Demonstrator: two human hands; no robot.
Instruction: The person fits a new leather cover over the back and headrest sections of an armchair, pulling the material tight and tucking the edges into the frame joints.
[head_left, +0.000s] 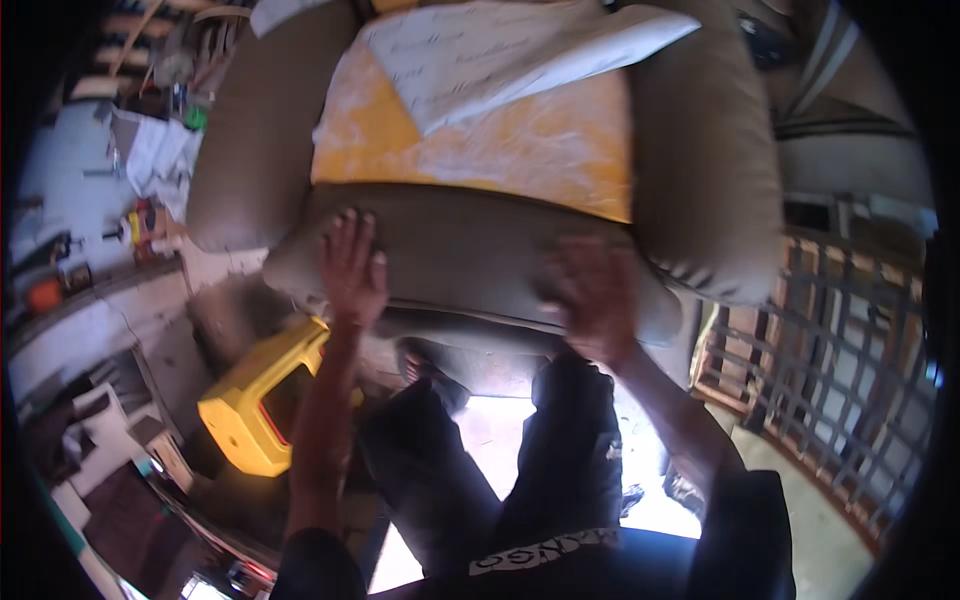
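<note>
In front of me stands a brown upholstered armchair with a padded front edge [460,245] and two thick armrests [705,150]. My left hand [352,268] lies flat on the left part of the front padding, fingers stretched out. On the right part of the same padding rests my right hand [597,295], fingers spread and blurred by motion. Neither hand holds anything. Behind the padding, the seat shows yellow foam [520,170] with whitish streaks. A white printed sheet [480,60] partly covers the foam, its right side folded up.
A yellow plastic case-like object [255,410] sits by my left forearm. At the right leans a wooden frame with woven dark straps [830,350]. Cluttered worktops with tools [140,225] and a white cloth [160,155] line the left side.
</note>
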